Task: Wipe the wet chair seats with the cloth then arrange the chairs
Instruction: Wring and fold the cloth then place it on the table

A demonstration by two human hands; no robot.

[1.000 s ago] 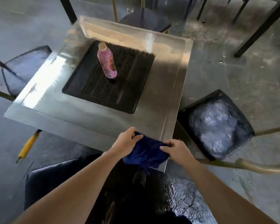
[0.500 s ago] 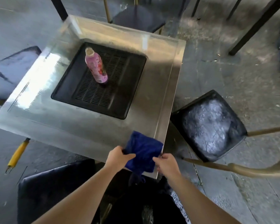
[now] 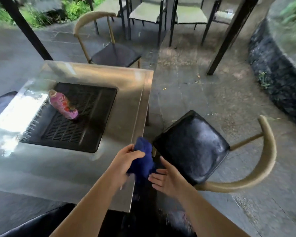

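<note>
Now the left hand [image 3: 126, 161] grips the bunched blue cloth [image 3: 143, 159] above the table's corner [image 3: 140, 103]; the right hand [image 3: 167, 178] is spread open beside it. One-handed, it could slip before reaching the wet chair seat [image 3: 191, 146].

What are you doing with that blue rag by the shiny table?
A person stands at the corner of a metal table with a dark blue cloth. The left hand grips the cloth, and the right hand is open beside it with fingers spread. Just to the right is a chair with a black seat that glistens as if wet, and the cloth is not on it yet. A pink bottle stands on the black grill in the middle of the table.
</note>
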